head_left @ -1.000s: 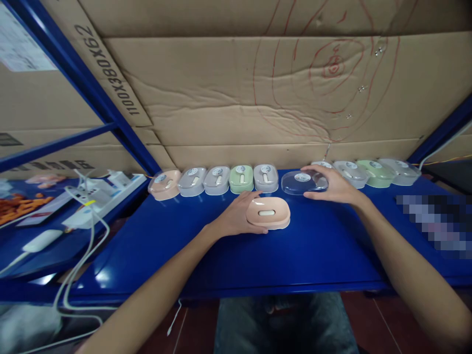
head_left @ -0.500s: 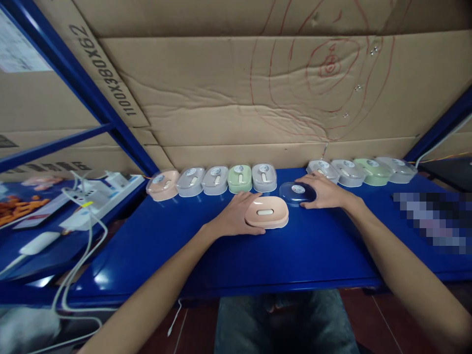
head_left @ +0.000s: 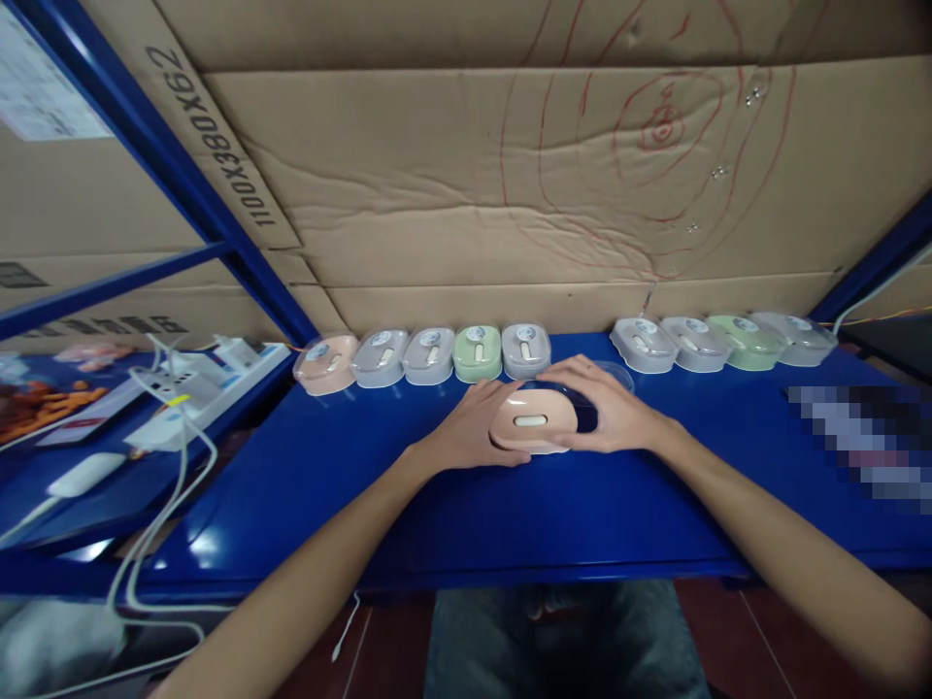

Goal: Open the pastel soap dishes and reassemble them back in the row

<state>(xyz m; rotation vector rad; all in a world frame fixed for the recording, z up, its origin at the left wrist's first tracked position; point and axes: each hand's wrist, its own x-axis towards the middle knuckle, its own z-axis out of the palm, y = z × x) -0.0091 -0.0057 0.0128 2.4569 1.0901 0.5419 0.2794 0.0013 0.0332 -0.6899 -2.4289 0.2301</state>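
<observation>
A peach rounded box with a white pill-shaped piece on its top sits on the blue table. My left hand wraps round its left end, thumb at the near side and fingers at the far side. From the other end, my right hand grips the box, fingers along the far edge and thumb at the near right corner. A blue gap shows between that palm and the box. Behind my right hand lies a clear plastic cover, mostly hidden by the fingers.
Along the cardboard wall stand several covered boxes, among them a peach one, a green one and a grey one. White cables and a power strip lie at the left. A blurred-out patch is at the right.
My right hand has let go of the clear cover and moved left onto the right end of the peach box. My left hand stays on the box's left end.
</observation>
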